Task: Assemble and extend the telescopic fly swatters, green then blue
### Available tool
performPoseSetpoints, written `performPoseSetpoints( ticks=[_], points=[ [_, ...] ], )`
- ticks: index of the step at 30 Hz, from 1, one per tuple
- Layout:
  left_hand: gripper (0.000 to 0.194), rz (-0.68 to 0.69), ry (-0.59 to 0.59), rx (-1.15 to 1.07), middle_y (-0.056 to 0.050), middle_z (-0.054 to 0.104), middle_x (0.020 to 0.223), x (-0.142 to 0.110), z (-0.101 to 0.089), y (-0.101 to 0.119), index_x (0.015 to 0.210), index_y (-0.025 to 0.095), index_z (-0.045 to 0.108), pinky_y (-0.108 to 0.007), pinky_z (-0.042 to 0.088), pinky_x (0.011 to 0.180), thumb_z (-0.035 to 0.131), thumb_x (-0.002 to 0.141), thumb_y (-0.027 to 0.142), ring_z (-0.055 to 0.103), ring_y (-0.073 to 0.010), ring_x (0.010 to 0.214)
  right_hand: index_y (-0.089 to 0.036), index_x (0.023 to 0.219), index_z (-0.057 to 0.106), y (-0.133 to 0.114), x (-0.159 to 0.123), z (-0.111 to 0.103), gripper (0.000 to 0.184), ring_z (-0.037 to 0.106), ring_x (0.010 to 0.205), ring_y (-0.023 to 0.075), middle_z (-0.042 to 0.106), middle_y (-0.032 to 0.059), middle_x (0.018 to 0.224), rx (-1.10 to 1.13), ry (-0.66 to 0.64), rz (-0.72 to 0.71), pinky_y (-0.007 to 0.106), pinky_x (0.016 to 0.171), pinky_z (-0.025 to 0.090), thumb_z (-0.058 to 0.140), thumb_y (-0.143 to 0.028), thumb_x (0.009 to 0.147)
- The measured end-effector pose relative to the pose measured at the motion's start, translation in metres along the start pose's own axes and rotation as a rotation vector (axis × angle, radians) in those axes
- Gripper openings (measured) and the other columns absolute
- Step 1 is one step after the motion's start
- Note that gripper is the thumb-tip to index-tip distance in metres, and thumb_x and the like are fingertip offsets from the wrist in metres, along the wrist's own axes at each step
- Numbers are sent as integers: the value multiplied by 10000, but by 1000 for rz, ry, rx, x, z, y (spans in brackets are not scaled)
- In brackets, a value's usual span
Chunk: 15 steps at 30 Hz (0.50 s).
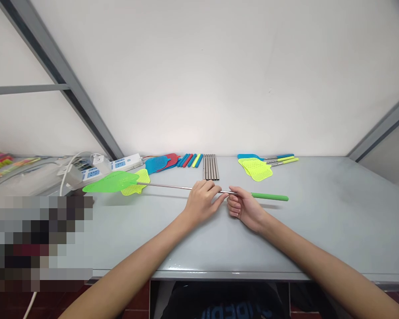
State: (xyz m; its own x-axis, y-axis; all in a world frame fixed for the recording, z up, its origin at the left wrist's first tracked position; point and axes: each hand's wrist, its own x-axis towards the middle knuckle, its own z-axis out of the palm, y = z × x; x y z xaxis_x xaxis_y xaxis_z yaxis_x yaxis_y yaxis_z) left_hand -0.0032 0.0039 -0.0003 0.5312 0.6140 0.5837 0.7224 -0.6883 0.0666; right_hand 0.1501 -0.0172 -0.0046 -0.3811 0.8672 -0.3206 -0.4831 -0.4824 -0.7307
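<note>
Both my hands grip an extended green fly swatter (269, 196) held level just above the grey table. My left hand (202, 199) is closed around the thin metal rod, near its middle. My right hand (242, 206) closes on the thicker rod section beside the green grip, which sticks out to the right. The green mesh head (111, 181) points left, partly over a yellow swatter head (139, 184) lying on the table. Behind my left hand stand in a row several metal tubes (211, 167), with coloured handle grips (190, 160) to their left.
Blue swatter heads (158, 164) and red ones (173, 160) lie at the back left, near a white power strip (119, 164) with plugs and cables. Yellow and blue swatters (257, 168) with short handles lie at the back right. A wall closes off the table's rear.
</note>
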Motion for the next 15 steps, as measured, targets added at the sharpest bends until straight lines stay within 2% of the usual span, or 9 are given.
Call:
performPoseSetpoints(
  ticks=[8, 15],
  points=[
    [284, 27, 1, 72, -25, 522, 702, 1, 0, -4, 706, 180, 532, -285, 310, 620, 394, 846, 384, 429, -145, 647, -179, 487, 331, 0, 1, 0, 350, 194, 376, 59, 248, -72, 411, -16, 4, -28, 217, 394, 203, 503, -357, 735],
    [331, 118, 90, 191, -2, 485, 559, 1, 2, -11, 605, 185, 500, -270, 250, 520, 414, 834, 407, 421, -127, 538, -188, 473, 276, 2, 1, 5, 358, 175, 378, 61, 219, -78, 406, -34, -1, -34, 220, 395, 198, 476, -331, 734]
  ],
)
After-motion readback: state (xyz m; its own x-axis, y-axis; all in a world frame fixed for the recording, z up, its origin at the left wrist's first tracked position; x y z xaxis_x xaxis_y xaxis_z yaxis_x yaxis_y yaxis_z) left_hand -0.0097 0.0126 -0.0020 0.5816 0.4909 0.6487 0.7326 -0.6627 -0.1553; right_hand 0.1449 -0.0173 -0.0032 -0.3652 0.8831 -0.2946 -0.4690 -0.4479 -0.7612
